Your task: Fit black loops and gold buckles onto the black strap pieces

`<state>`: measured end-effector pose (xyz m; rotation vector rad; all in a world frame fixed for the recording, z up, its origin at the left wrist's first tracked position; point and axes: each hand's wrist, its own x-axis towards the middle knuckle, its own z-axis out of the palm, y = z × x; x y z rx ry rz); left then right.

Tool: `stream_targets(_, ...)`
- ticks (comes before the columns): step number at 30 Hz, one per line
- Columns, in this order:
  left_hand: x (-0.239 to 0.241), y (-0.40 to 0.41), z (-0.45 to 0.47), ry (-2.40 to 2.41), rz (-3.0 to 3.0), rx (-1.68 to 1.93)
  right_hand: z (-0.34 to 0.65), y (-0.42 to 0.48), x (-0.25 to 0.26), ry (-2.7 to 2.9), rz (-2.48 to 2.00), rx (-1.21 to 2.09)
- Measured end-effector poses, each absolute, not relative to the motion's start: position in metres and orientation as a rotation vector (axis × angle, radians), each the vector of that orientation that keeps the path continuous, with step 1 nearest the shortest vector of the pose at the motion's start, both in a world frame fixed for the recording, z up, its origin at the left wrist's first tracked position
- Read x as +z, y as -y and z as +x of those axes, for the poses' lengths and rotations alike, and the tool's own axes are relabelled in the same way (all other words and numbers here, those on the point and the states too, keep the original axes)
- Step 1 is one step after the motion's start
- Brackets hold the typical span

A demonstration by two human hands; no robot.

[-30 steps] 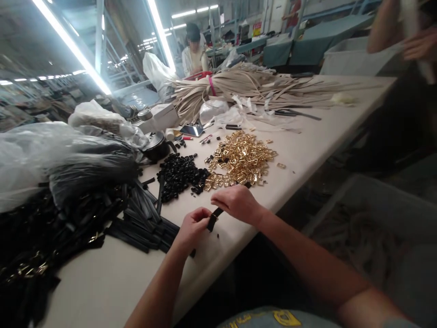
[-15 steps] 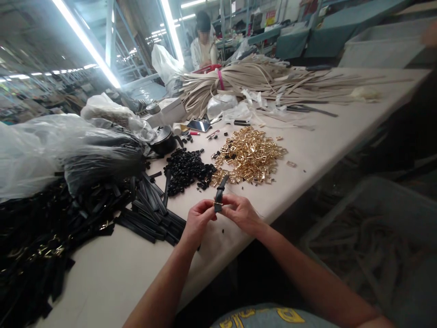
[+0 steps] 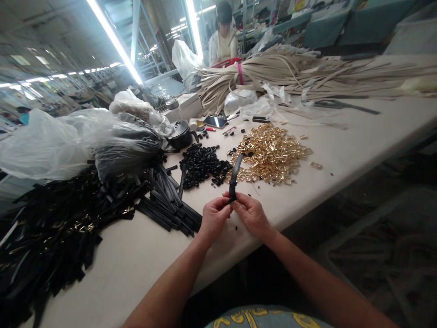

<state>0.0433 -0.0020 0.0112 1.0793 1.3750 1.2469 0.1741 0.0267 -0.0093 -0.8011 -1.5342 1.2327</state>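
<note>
My left hand (image 3: 213, 216) and my right hand (image 3: 251, 214) meet above the near table edge, both pinched on the lower end of a short black strap (image 3: 235, 175) that stands upright between them. Just beyond the strap lies a heap of gold metal buckles (image 3: 273, 155). A pile of small black loops (image 3: 201, 164) sits to the left of the buckles. Loose black straps (image 3: 167, 200) lie fanned out left of my left hand.
A big heap of black straps (image 3: 51, 228) and plastic bags (image 3: 68, 141) fill the left of the cream table (image 3: 341, 150). Beige strips (image 3: 300, 73), a phone (image 3: 214, 121) and a black pot (image 3: 179, 134) lie farther back. A person (image 3: 223, 36) sits beyond the table.
The strap has swung from lying low between my hands to standing upright. Both hands have drawn closer together on its lower end, and my view has shifted left.
</note>
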Motion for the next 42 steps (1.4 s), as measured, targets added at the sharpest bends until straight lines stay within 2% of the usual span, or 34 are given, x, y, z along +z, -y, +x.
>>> stream_targets(5, 0.004, 0.002, 0.04, -1.426, 1.196, 1.21, 0.172, -0.026, -0.01, 1.544, -0.823, 1.18)
stream_targets(11, -0.003, 0.004, 0.046, -1.406, 1.289, 1.202, 0.177, -0.034, -0.008, 1.423, -0.828, 1.312)
stream_targets(15, 0.007, 0.005, 0.039, -1.403, 1.291, 1.156, 0.189, -0.037, -0.007, 1.513, -0.884, 1.175)
stream_targets(20, 0.028, -0.021, -0.004, -1.572, 1.437, 1.145, 0.194, -0.037, -0.009, 1.486, -0.906, 1.253)
stream_targets(23, 0.031, -0.05, -0.029, -1.743, 1.812, 1.007, 0.193, -0.038, -0.01, 1.5, -0.934, 1.221)
stream_targets(26, 0.027, -0.075, -0.039, -1.839, 2.164, 0.718, 0.192, -0.039, -0.01, 1.507, -0.946, 1.221)
stream_targets(29, 0.022, -0.09, -0.037, -1.89, 2.319, 0.461, 0.193, -0.04, -0.01, 1.509, -0.957, 1.23)
stream_targets(33, 0.02, -0.099, -0.031, -1.927, 2.398, 0.346, 0.193, -0.039, -0.008, 1.558, -0.986, 1.198)
stream_targets(37, 0.018, -0.096, -0.024, -1.969, 2.312, 0.47, 0.193, -0.039, -0.006, 1.594, -1.016, 1.178)
stream_targets(42, 0.018, -0.066, -0.013, -1.73, 1.686, 1.038, 0.19, -0.04, -0.005, 1.68, -1.032, 1.16)
